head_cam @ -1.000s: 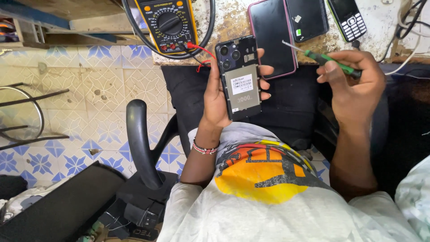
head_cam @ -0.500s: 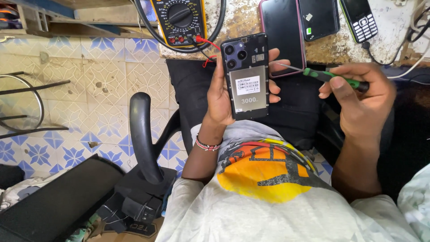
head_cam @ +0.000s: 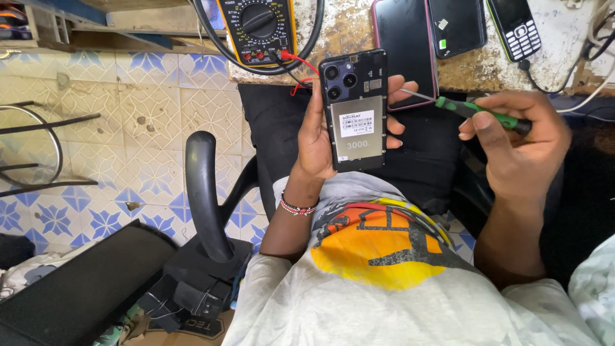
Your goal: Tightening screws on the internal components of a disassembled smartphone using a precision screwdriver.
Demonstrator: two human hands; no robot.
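- The left hand (head_cam: 320, 138) grips an opened smartphone (head_cam: 354, 109) upright over the lap, thumb along one edge and fingers wrapped round the other, so the exposed back faces up toward the eyes.
- The back cover is off: the silver battery (head_cam: 357, 133) and the camera lenses show, which is probably why the phone is held so flat and steady.
- The right hand (head_cam: 522, 144) is closed around a green-handled screwdriver (head_cam: 474, 110), pinched like a pen; its thin metal tip points at the phone's right edge, near but seemingly not touching.
- Just beyond, on the worn workbench (head_cam: 349, 32), a yellow multimeter (head_cam: 259, 29) sits with its red and black leads trailing down toward the phone.
- Beside it lie a pink-edged phone (head_cam: 403, 38), a black phone (head_cam: 456, 25) and a small keypad phone (head_cam: 516, 27), set aside within easy reach.
- A black chair armrest (head_cam: 202, 192) rises at the person's left, above the blue-patterned tile floor (head_cam: 96, 160).
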